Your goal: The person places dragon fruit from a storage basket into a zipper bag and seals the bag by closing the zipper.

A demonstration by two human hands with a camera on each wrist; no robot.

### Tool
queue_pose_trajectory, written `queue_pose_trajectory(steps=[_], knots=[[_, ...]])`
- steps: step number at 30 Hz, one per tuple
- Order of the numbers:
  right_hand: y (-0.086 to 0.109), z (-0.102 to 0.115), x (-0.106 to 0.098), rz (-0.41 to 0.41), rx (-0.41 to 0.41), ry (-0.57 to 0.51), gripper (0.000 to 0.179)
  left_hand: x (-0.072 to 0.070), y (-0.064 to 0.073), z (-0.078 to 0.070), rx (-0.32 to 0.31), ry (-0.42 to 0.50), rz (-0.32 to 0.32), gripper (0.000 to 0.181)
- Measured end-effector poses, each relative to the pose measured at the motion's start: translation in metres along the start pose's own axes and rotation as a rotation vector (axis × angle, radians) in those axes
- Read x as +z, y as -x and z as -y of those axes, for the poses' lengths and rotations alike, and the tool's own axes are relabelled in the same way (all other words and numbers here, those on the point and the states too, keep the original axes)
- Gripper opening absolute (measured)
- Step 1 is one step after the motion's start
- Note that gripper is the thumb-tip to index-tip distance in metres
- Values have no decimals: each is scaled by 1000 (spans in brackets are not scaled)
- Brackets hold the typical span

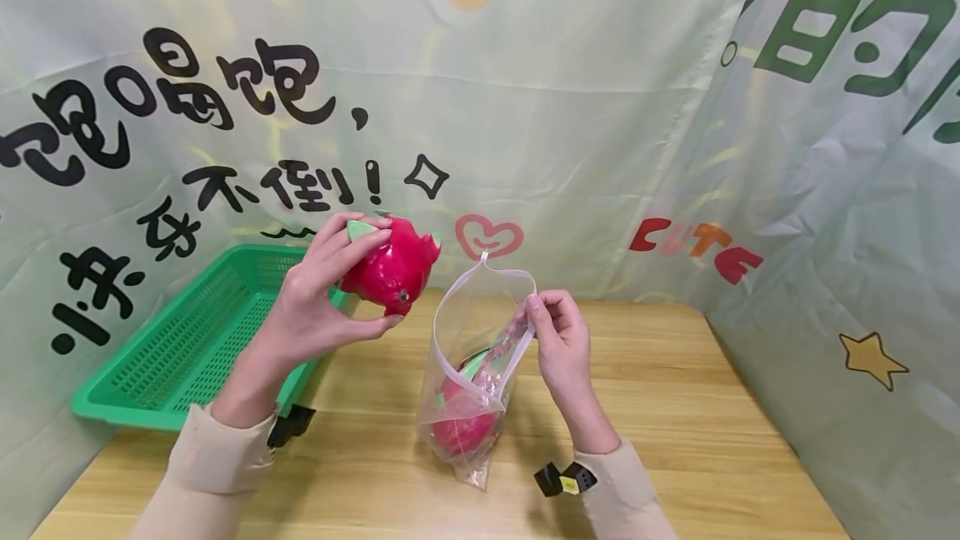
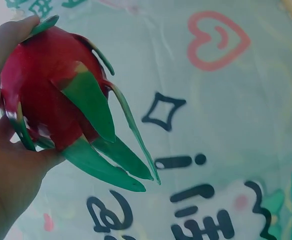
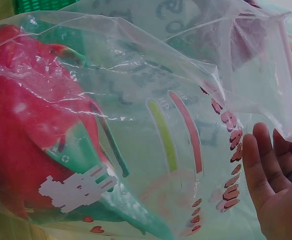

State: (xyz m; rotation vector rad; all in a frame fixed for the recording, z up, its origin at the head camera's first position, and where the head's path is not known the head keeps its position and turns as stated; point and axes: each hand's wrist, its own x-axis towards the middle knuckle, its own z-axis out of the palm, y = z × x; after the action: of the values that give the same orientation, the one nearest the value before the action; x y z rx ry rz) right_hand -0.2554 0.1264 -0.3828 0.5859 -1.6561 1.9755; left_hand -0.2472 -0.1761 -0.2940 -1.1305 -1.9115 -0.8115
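My left hand [image 1: 311, 298] grips a red dragon fruit [image 1: 393, 265] with green leaf tips, raised above the table at the left of a clear zip bag. In the left wrist view the leaves of this dragon fruit [image 2: 41, 85] point away from the palm. The zip bag [image 1: 480, 298] stands with its mouth spread, and my right hand [image 1: 561, 340] pinches the right side of its rim. Inside the bag lies a second dragon fruit [image 1: 461, 427], also seen through printed plastic in the right wrist view. That hand's fingers [image 3: 258, 167] show beside the bag's zip edge.
A green perforated basket [image 1: 123, 407] stands on the left of the wooden table [image 1: 637, 382], behind my left forearm. Printed fabric [image 1: 585, 148] hangs at the back and both sides. Black devices are strapped at both wrists.
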Motion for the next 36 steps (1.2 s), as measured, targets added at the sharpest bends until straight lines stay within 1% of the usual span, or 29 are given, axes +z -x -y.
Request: queue_pose_trajectory(steps=[5,9,13,17,23,27,31,36], knots=[[0,0,0,5,-9,-6,19,10,-13,-11,75,34,10,89],[0,0,0,1,0,-5,19,20,-22,-19,111,104,17,86],[1,0,1,2,9,-16,19,30,-28,-28,131,170,20,86],[1,1,2,-2,17,-12,19,40,-30,-35,173,202,31,84],[1,3,2,-19,52,59,14,51,-25,-46,242,270,56,77],[0,4,2,-24,87,91,13,56,-20,-56,274,299,73,74],[0,4,1,-25,107,108,15,59,-15,-63,297,295,92,78],[0,4,0,-23,119,128,15,60,-10,-70,356,283,93,81]])
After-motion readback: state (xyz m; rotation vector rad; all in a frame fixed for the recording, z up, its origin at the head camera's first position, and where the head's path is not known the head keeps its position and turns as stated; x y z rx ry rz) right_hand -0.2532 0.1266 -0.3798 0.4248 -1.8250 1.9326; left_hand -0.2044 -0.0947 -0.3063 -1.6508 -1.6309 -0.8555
